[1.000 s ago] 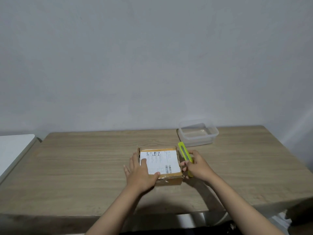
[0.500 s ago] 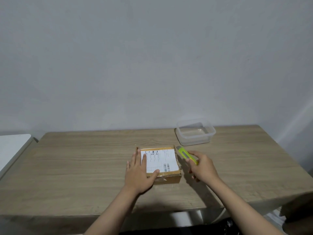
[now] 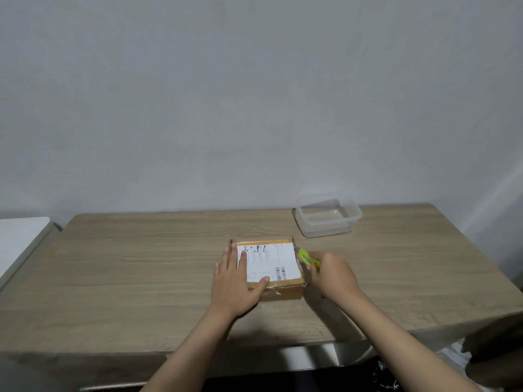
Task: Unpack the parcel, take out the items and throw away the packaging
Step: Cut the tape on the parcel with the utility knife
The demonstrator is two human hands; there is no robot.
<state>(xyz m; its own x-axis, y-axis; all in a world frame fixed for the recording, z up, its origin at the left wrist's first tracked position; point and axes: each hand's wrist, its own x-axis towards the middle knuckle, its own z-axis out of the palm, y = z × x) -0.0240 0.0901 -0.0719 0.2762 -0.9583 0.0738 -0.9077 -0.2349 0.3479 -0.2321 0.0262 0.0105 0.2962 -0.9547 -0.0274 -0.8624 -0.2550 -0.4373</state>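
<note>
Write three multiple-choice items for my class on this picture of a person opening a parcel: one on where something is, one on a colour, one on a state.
1. Where is the clear plastic container?
A. On the parcel
B. Behind the parcel, to the right
C. On the floor

2. What colour is the utility knife?
A. Red
B. Black
C. Yellow-green

3. What state is the parcel in?
A. Closed
B. Flaps wide open
C. Crushed flat

Key: 1 B, it stands on the table nearer the wall. 2 C, its body shows in the right hand. 3 A, the label lies flat on top under the left hand.
</note>
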